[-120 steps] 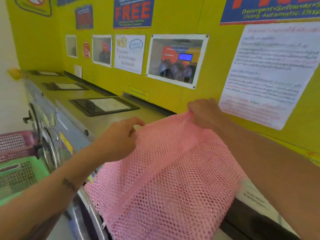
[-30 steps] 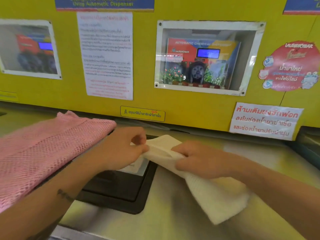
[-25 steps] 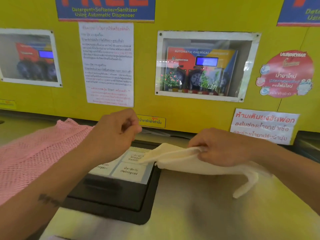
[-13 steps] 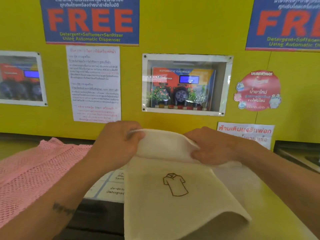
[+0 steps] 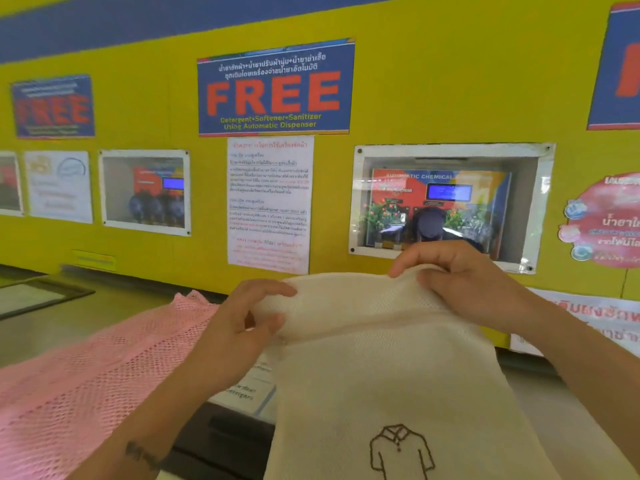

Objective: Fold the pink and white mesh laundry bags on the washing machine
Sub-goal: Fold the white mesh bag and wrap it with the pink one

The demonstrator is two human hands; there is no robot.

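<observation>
Head camera looks down at two bare hands lifting a white mesh bag [image 5: 398,375] above the washing machine top [image 5: 62,327]. The left hand [image 5: 239,327] pinches the bag's upper left edge between thumb and fingers; the right hand [image 5: 464,282] grips the upper right edge, fingers curled over the fabric. The bag hangs down toward the near edge, a small shirt outline [image 5: 400,452] stitched on its front. Beside it, to the left, the pink mesh bag [image 5: 86,382] lies flat on the machine top, reaching toward the yellow wall [image 5: 433,98] behind.

Head view, close, toward wall [image 5: 450,81]
</observation>
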